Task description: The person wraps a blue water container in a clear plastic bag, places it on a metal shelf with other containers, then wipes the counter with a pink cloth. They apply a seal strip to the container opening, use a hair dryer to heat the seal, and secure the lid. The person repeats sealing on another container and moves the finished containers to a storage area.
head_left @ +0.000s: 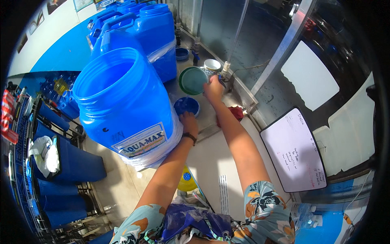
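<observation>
My right hand point(213, 88) grips the right side of a round green dipper point(193, 81), which is tipped slightly and seems to hold water. Just below it, a round blue screw cap point(178, 106) lies with its hollow side up. My left hand point(188, 122) is closed on the cap's near rim, fingers reaching inside it. A pale streak between dipper and cap could be water. Left of my hands stands a big blue water jug point(126, 110), its wide mouth uncapped and clear wrap around its base.
Behind stands another blue jug point(156, 32), with a second blue cap point(182, 53) beside it. A patterned mug point(212, 65) and a red cloth point(230, 116) sit near the metal counter's right side. A whiteboard point(294, 150) leans at right; blue containers point(77, 158) fill a rack at left.
</observation>
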A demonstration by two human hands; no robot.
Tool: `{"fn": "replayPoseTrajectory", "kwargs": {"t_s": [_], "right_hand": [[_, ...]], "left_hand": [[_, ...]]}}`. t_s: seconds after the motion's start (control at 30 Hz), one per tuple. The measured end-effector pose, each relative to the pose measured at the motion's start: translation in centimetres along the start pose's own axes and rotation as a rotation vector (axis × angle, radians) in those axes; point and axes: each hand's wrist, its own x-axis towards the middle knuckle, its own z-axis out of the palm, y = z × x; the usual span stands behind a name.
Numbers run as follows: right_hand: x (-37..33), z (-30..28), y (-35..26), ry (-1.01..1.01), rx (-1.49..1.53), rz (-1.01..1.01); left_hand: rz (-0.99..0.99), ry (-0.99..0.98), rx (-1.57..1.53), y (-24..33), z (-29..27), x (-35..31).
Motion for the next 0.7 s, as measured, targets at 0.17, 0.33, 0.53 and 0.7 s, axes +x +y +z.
{"fn": "replayPoseTrajectory", "kwargs": {"t_s": [0.17, 0.33, 0.53, 0.7], "right_hand": [[1.7, 3.5, -0.4, -0.059, 0.232, 0.340], [2.8, 4.9, 1.3, -0.104, 0.199, 0.474], [0.8, 7.9, 5.5, -0.421, -0.155, 0.376], [-3.7, 2.9, 1.7, -0.655, 0.374, 0.224]], "left_hand": [[-0.300, 0.188, -0.723, 0.3, -0.3, 0.1], [-0.908, 0.181, -1.606, 1.4, -3.3, -2.3], [-0.901, 0.193, -1.879, 1.7, -5.6, -3.3], [-0.869, 0.162, -1.776, 1.6, -5.0, -3.1]]}}
